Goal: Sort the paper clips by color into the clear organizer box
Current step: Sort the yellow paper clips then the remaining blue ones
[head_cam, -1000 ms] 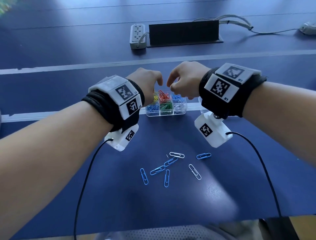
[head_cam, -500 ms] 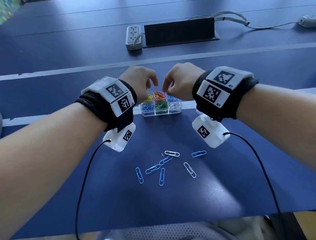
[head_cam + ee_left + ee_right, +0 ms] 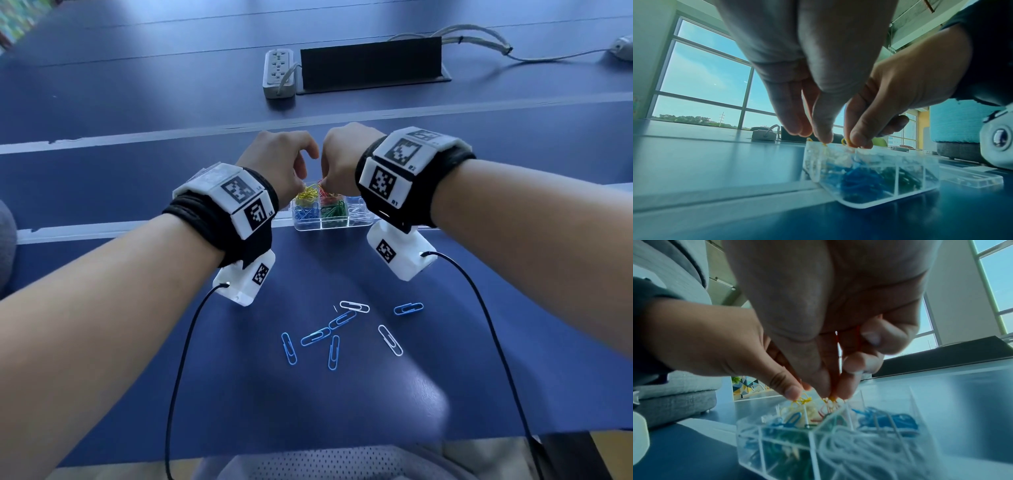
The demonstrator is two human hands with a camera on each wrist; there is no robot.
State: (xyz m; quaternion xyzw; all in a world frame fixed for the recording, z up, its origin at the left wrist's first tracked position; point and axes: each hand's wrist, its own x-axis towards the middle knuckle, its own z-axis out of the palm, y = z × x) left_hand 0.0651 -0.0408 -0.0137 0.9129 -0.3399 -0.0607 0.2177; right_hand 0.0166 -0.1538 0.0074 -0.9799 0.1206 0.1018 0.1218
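The clear organizer box [image 3: 356, 224] holds yellow, red, blue, green and white clips in separate compartments. My left hand [image 3: 816, 136] reaches down over the back left compartment, its fingertips pinching a yellow paper clip [image 3: 824, 143] at the box's top. Close beside it, over the back middle compartment, my right hand [image 3: 835, 394] pinches red paper clips [image 3: 836, 363] between thumb and fingers. Several loose blue clips [image 3: 315, 336] and two white clips [image 3: 389, 340] lie on the blue table [image 3: 137, 394] in front of the box.
A clear lid [image 3: 970, 177] lies right of the box. A power strip [image 3: 279, 73], a black panel [image 3: 371, 65] and cables sit at the far side. Wrist-camera cables trail toward the table's front edge [image 3: 342, 448].
Both hands have come closer together and dropped lower, so their fingertips now reach the tops of the box's back compartments.
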